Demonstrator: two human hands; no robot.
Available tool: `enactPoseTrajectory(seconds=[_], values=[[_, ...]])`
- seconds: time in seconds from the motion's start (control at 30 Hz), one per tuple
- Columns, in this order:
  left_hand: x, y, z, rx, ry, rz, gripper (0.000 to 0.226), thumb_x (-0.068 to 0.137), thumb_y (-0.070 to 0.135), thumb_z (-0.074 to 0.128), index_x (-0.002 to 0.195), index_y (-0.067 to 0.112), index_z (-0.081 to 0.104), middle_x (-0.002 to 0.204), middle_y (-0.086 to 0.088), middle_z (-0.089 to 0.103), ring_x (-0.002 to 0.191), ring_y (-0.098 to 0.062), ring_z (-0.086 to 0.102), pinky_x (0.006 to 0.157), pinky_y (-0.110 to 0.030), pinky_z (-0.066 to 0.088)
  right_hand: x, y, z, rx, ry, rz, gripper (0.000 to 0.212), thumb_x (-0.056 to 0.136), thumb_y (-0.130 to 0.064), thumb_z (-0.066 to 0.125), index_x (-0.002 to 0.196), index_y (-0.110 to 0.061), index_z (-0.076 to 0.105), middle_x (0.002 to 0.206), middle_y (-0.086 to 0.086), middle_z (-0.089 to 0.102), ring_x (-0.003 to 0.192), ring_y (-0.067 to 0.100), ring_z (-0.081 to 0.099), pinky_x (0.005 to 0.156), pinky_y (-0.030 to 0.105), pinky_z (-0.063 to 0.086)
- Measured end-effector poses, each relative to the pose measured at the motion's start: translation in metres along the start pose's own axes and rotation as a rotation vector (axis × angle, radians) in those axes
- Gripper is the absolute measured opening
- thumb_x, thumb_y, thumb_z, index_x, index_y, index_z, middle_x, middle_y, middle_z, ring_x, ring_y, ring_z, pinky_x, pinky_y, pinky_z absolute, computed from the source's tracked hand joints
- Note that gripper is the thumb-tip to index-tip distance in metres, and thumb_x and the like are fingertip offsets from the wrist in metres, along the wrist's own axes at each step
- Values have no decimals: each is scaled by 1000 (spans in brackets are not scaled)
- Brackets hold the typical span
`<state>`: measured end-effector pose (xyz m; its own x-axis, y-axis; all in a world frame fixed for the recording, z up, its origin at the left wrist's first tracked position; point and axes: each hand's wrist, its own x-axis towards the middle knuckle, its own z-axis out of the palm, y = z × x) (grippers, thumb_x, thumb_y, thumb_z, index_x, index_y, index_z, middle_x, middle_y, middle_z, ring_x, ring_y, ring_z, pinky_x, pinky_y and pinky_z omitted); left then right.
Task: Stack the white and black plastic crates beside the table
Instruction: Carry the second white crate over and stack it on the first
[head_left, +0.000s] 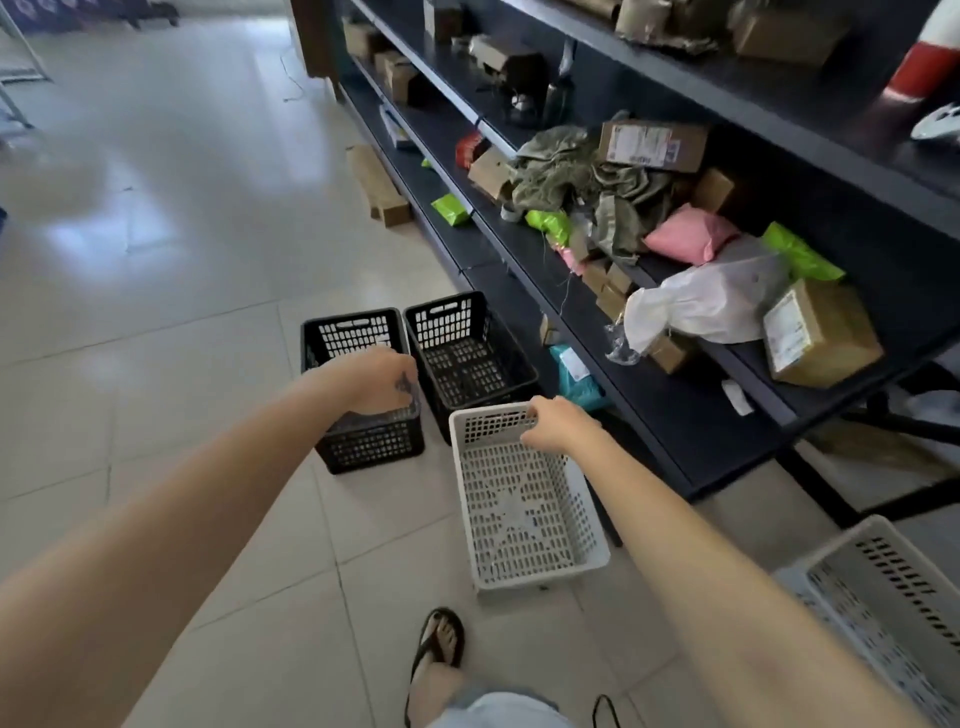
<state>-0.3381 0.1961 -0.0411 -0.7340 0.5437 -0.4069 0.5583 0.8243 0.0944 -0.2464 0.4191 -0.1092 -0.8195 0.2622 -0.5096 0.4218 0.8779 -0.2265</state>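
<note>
White crate (524, 509) is held at its rim by the right hand (558, 423); the left hand (382, 382) grips a black crate (374, 447). Next, I think, lift one into the other.

Corner white crate (883, 592) cut by edge; left hand (382, 382) fingertips hidden, perhaps gripping black crate (371, 441)

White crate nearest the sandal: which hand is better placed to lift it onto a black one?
Right. The right hand curls over the white crate at its far rim, so it could probably lift straight away. The left hand is occupied, gripping the near rim of the left black crate.
</note>
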Motion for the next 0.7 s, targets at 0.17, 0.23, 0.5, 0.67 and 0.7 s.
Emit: enactPoseTrajectory(seconds=[0.17, 0.23, 0.5, 0.67, 0.7], values=[[70, -34, -29, 107, -75, 81, 33, 93, 25, 51, 123, 13, 57, 123, -10, 62, 113, -30, 57, 94, -35, 47, 46, -21, -13, 106, 3, 63, 45, 83, -33, 55, 127, -24, 49, 129, 7, 50, 116, 31, 52, 94, 46, 49], [100, -40, -37, 141, -85, 132, 36, 93, 27, 51, 126, 13, 56, 125, -10, 62, 116, -30, 57, 94, -34, 45, 58, -22, -18, 141, 7, 103, 43, 83, -33, 55, 124, -22, 49, 127, 7, 52, 113, 30, 54, 92, 46, 49], [244, -30, -45, 303, -261, 420, 44, 94, 28, 52, 135, 13, 49, 133, -9, 58, 124, -28, 52, 103, -34, 43, 94, 6, -20, 371, 47, 433, 51, 85, -36, 59, 131, -20, 47, 132, 9, 49, 116, 30, 54, 96, 46, 48], [309, -3, -53, 393, -288, 715, 38, 94, 24, 52, 128, 8, 56, 126, -11, 63, 117, -29, 57, 99, -33, 42, 100, 5, -5, 585, 89, 693, 53, 87, -32, 60, 135, -14, 45, 135, 12, 49, 116, 31, 53, 97, 41, 47], [320, 0, -53, 399, -291, 767, 37, 93, 23, 53, 128, 9, 56, 126, -11, 63, 117, -30, 57, 99, -33, 42, 102, 2, 0, 630, 105, 743, 51, 87, -30, 59, 133, -13, 45, 134, 13, 50, 114, 31, 54, 96, 41, 48]])
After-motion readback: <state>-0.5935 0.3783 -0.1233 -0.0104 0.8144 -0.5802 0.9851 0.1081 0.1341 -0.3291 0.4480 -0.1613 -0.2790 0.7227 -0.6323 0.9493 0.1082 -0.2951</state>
